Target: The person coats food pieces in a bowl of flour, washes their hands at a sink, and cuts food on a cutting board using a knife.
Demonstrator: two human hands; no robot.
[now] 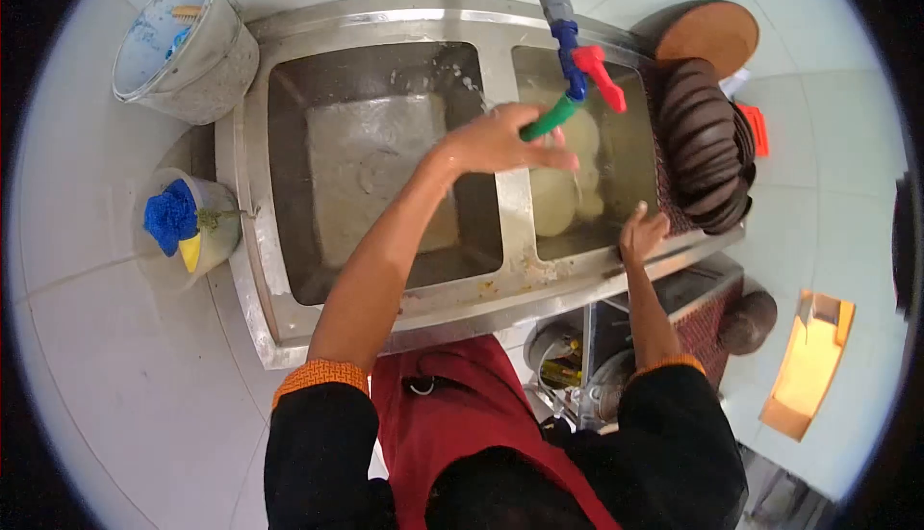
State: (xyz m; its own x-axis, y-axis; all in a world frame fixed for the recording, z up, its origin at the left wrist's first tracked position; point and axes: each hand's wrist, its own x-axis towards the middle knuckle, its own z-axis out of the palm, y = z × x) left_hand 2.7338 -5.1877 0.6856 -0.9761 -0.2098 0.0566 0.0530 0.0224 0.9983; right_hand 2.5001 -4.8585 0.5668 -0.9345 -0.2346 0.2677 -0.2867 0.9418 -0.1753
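My left hand (500,142) is at the green hose end (549,120) of the tap, above the divider between the two basins, its fingers spread apart. Water splashes beside it over the left basin (385,174). The blue tap has a red handle (599,77). My right hand (643,232) rests at the front right edge of the right basin, fingers apart, with nothing seen in it. Round pale plates (555,205) lie in cloudy water in the right basin (621,159).
Dark brown bowls (701,145) stand stacked right of the sink, near a round brown board (707,39). A stained white bucket (188,49) and a container (219,232) with a blue scrubbing cloth (171,215) are at left. Below right is a lower shelf (698,323).
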